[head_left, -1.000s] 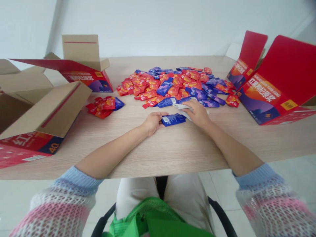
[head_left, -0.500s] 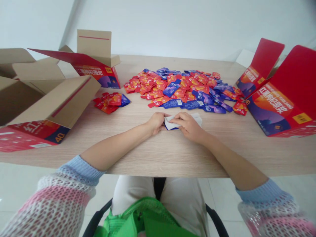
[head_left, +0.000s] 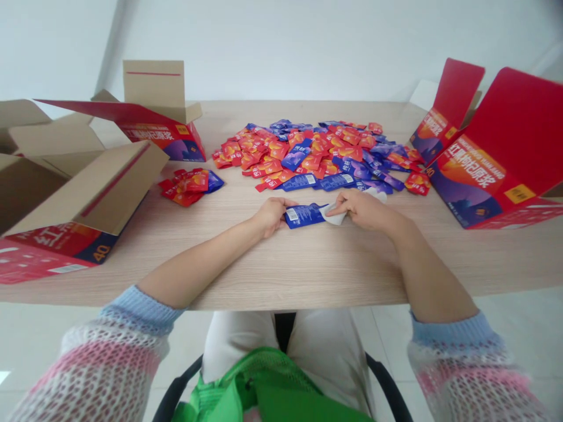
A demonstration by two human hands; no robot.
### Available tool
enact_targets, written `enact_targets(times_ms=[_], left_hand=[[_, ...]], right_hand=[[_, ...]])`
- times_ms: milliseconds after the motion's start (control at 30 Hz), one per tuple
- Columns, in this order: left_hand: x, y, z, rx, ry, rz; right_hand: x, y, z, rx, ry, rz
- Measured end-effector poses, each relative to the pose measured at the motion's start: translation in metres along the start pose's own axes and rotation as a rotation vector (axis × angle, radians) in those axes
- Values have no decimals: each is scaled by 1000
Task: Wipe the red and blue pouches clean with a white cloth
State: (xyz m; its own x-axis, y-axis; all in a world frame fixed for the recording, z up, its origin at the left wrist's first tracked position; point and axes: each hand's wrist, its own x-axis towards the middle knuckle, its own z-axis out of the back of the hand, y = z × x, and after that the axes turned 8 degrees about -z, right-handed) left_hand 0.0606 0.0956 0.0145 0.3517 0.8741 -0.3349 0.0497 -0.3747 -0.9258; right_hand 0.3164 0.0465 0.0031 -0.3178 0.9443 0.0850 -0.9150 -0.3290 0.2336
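We are pinching the blue pouch [head_left: 307, 216] by its nine o'clock end, the thumb and fingers of our left hand [head_left: 270, 217] closed on it; with our right hand [head_left: 361, 209] we are gripping the white cloth [head_left: 336, 218] and holding it over the pouch's three o'clock end; the pouch is sitting between our hands with its barcode facing up, on the table [head_left: 264, 269] or just above it, we cannot tell which.

We are judging this a wiping step; we are doing it best by pinching firmly at nine o'clock, laying the cloth flat and pressing lightly, so the soft pack is not buckling or slipping; we are also minding the cloth's loose tail, lying close to the pile of pouches [head_left: 314, 149] spreading at twelve o'clock.

Further out, a small cluster of pouches [head_left: 189, 184] is lying well apart, between nine and ten o'clock; open cartons are standing at nine o'clock [head_left: 73, 240] and between two and three [head_left: 479, 181].
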Motion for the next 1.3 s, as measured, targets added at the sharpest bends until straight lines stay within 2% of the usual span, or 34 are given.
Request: enact_targets(times_ms=[133, 233, 300, 500, 700, 933, 1100, 1300], left_hand=[[3, 11, 0, 36, -53, -98], [8, 21, -1, 70, -121, -168], [12, 25, -2, 74, -135, -198], [15, 24, -1, 61, -124, -209], [11, 19, 1, 28, -63, -186], [12, 23, 7, 5, -110, -267], [14, 23, 8, 4, -65, -299], [15, 26, 4, -33, -51, -215]], right_hand=[[-2, 2, 10, -150, -178, -78], [2, 18, 10, -83, -309, -7], [7, 31, 1, -30, -343, 36], [21, 61, -34, -45, -297, 74], [22, 86, -35, -122, -255, 172], [10, 103, -42, -195, -183, 289], [13, 101, -41, -170, -94, 321], [12, 69, -28, -96, -55, 161]])
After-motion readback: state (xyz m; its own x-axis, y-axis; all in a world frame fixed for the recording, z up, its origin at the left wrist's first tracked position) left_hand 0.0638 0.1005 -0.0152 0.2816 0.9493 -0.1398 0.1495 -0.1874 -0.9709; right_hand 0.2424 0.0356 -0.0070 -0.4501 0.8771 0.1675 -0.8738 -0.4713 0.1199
